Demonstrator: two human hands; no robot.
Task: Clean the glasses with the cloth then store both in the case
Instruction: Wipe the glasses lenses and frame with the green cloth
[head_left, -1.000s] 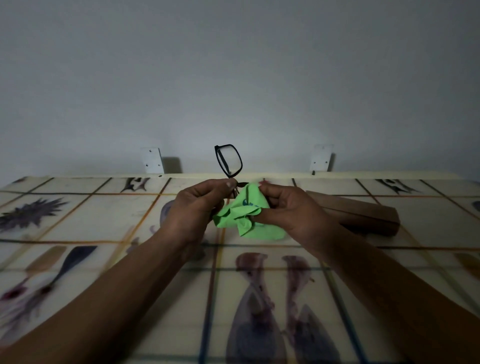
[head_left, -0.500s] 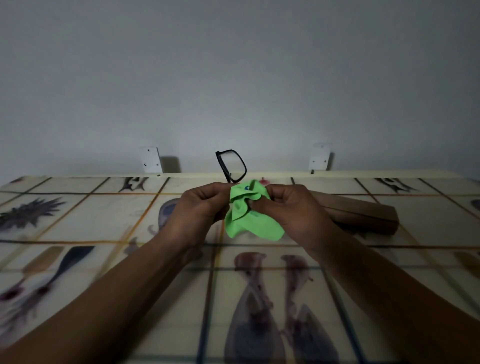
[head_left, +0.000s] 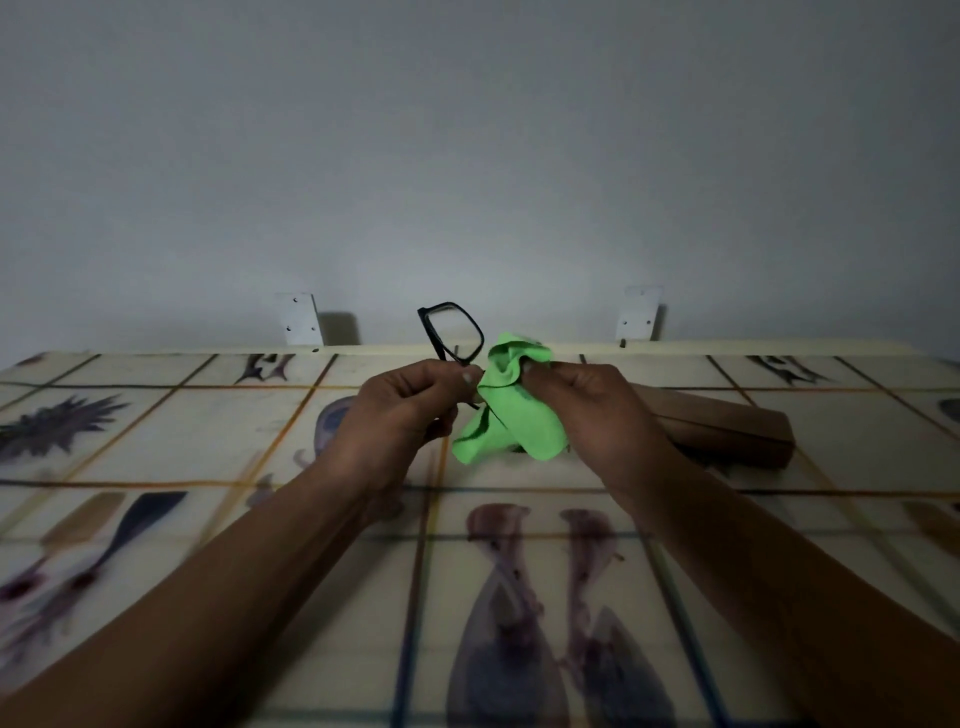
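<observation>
Gripping the black-framed glasses near the bridge, a person's left hand keeps one rectangular lens upright at 12 o'clock, apparently steadying the frame for wiping. Just to its right, the right hand has its grip pinched on a crumpled, soft green cloth, bunched where the second lens would be, though that lens is hidden. At 2 o'clock a long, smooth brown case lies on the bench, within easy reach for storing both; whether it is open cannot be told.
</observation>
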